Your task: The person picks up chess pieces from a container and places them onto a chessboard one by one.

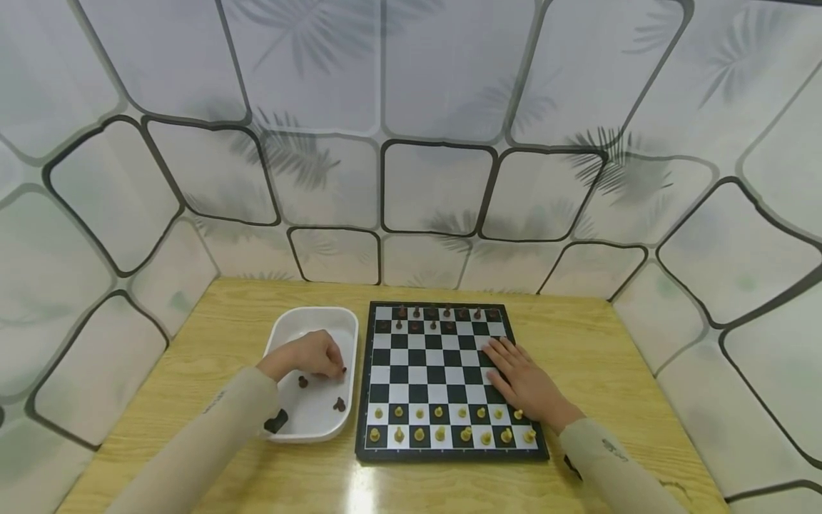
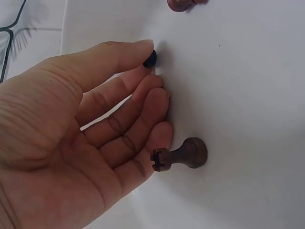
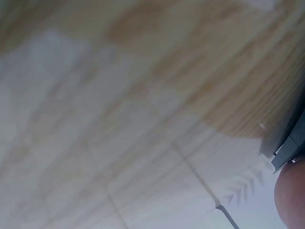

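Inside the white tray (image 1: 276, 339), my left hand (image 1: 317, 355) pinches a chess piece (image 2: 150, 59) between thumb and forefinger. Only its dark round base shows; the rest is hidden by the fingers. A brown rook (image 2: 183, 155) lies on its side by the little finger in the left wrist view. My right hand (image 1: 523, 378) rests with fingers extended on the right edge of the black-and-white chessboard (image 1: 437, 375). Brown chess pieces (image 1: 433, 325) stand along the far rows of the board, and yellow chess pieces (image 1: 439, 433) fill the two near rows.
More brown pieces (image 1: 339, 405) lie loose on the tray floor. Tray and board stand side by side on a wooden table (image 1: 578, 335). Patterned panels (image 1: 437, 257) close off its back and sides.
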`<state>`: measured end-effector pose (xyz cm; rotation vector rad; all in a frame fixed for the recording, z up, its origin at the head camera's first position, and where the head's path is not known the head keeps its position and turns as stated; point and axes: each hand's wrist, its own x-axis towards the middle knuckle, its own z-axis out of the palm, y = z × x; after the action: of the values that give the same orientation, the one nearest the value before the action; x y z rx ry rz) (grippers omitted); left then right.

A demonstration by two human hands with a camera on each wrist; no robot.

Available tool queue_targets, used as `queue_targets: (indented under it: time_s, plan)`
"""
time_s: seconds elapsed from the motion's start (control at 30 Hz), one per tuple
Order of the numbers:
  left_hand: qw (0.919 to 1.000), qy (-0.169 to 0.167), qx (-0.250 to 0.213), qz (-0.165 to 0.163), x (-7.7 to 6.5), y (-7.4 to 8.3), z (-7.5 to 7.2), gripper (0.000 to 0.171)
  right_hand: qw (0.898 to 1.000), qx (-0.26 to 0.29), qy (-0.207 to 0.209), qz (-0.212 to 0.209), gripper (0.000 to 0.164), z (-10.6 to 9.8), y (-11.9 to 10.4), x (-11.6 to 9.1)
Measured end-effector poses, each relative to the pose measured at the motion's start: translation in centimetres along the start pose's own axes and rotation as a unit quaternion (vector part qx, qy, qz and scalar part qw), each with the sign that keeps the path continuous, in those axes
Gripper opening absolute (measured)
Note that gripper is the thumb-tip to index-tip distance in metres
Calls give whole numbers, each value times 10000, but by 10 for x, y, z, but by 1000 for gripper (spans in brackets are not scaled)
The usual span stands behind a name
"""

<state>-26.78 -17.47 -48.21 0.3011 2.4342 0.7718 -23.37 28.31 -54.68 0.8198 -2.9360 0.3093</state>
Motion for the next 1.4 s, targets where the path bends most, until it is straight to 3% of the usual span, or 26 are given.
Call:
queue_targets:
  time_s: [0.17, 0.37, 0.7, 1.13, 1.4]
  plan:
    - [9999, -47, 93, 124, 0, -1, -1, 9, 10000, -17, -22, 5, 59, 0, 0, -1]
    - [9995, 119, 104, 267, 2, -2, -1, 10, 10000, 25, -78, 43, 60, -1, -1, -1]
    - [9902, 795, -82, 1141, 1, 2, -7, 10, 9999, 90, -101, 84, 60, -1, 1, 0]
    - [9785, 1541, -380, 1316, -3, 10, -17, 13, 9995, 128, -257, 137, 61, -2, 3, 0]
    - [9706, 1882, -563, 1387, -4, 27, -22, 14, 9995, 96, -262, 141, 61, -3, 3, 0]
